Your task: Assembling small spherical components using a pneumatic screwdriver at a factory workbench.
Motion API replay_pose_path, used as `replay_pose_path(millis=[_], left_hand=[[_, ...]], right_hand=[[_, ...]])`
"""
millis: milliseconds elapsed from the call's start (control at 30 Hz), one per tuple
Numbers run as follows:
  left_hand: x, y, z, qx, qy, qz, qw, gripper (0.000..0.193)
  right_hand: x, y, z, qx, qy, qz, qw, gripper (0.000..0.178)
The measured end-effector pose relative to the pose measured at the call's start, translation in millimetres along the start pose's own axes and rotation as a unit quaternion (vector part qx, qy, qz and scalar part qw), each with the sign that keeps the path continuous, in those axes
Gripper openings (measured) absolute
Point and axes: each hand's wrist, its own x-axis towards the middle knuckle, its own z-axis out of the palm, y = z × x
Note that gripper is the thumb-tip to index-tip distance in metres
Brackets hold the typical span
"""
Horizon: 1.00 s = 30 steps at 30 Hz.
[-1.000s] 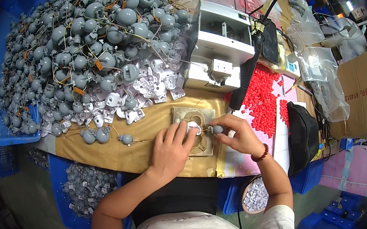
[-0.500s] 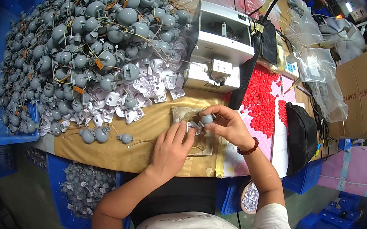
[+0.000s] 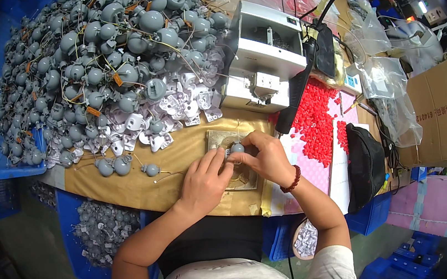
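Observation:
In front of me a square, worn metal plate (image 3: 217,138) lies on the tan-covered table. My right hand (image 3: 267,159) pinches a small grey ball-shaped part (image 3: 237,148) between thumb and fingers, low over the plate. From the left, my left hand (image 3: 205,180) reaches onto the plate with its fingertips drawn together at a small white plastic piece, now almost wholly hidden under the fingers. The ball part sits against that spot; whether the two are joined cannot be seen. Several grey ball parts with wires, such as this one (image 3: 122,165), lie left of my left hand.
A large heap of grey wired ball parts (image 3: 125,74) fills the left, with white plastic pieces (image 3: 183,104) beside it. Behind the plate stands a grey-white machine (image 3: 257,92). Small red parts (image 3: 313,122), a black pouch (image 3: 364,168) and a cardboard box (image 3: 441,113) are at right.
My right hand has moved left and slightly down, bringing the grey ball part to the left fingertips. The white piece, visible before, is now mostly covered. My left hand has hardly moved.

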Motion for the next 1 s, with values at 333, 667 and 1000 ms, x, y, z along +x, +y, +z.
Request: replay_pose_path(millis=[333, 667, 1000], left_hand=[[35, 7, -8, -0.072, 0.014, -0.113, 0.991, 0.041], [37, 4, -1, -0.045, 0.002, -0.069, 0.997, 0.040], [33, 1, -2, -0.062, 0.007, -0.079, 0.995, 0.039]], right_hand=[[-10, 3, 17, -0.034, 0.043, 0.034, 0.998, 0.058], [49, 86, -43, 0.107, 0.292, 0.088, 0.946, 0.055], [58, -28, -86, 0.330, 0.394, -0.200, 0.834, 0.067]])
